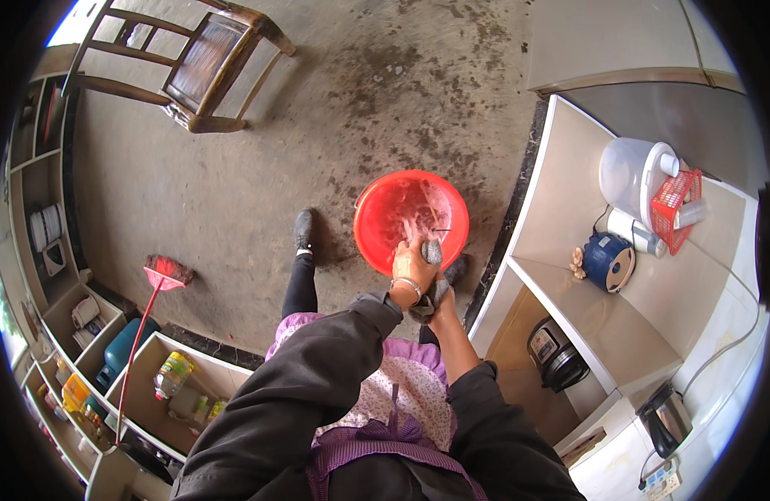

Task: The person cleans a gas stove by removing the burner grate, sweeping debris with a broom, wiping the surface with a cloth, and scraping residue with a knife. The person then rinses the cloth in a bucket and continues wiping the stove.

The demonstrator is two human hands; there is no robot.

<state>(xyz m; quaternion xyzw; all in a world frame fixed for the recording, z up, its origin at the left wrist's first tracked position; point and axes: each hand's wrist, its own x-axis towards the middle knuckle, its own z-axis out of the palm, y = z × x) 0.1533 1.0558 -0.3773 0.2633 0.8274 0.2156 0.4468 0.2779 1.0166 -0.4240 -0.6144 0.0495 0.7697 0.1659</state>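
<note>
A grey wet cloth (432, 252) is bunched between my two hands, just over the near rim of a red plastic bucket (372, 244). My left hand (413, 264), wearing a silver bracelet, grips its upper part. My right hand (446, 299) lies below and to the right, closed around the lower part, its fingers mostly hidden. Splashing or frothy water (416, 210) shows inside the bucket, and a thin dark stick-like thing lies near its right wall.
A wooden chair (213, 53) stands at upper left. A red broom (166, 275) leans by open shelves at left. At right, a counter (563, 181) holds a clear plastic container, a red basket and a blue appliance; a cooker sits underneath. The concrete floor has wet patches.
</note>
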